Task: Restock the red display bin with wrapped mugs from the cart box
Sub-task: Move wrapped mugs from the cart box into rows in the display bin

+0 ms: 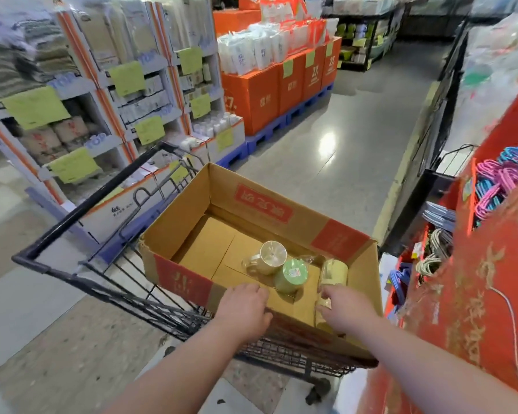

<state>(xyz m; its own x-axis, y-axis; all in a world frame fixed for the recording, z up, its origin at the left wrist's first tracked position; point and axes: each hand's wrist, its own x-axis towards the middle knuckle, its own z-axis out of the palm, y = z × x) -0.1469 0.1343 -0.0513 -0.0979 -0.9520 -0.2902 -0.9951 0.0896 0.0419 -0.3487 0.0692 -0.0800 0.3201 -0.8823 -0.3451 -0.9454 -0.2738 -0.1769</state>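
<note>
An open cardboard box (189, 222) sits on a black wire cart (81, 210). Inside it at the near right lie wrapped mugs: a cream one (269, 258), a green one (290, 276) and a pale yellow one (334, 273). My left hand (245, 309) rests on the box's near edge, fingers bent over the rim. My right hand (344, 312) reaches into the box's near right corner and its fingers touch another pale yellow wrapped mug (322, 306), mostly hidden under the hand. The red display bin (461, 294) stands right beside the cart, at the right.
The red bin's upper compartments hold pink and blue hangers (503, 177) and white hangers (434, 252). Shelves of packaged goods (102, 94) line the left; orange boxes on blue pallets (266, 94) stand beyond. A grey aisle floor (341, 138) runs ahead.
</note>
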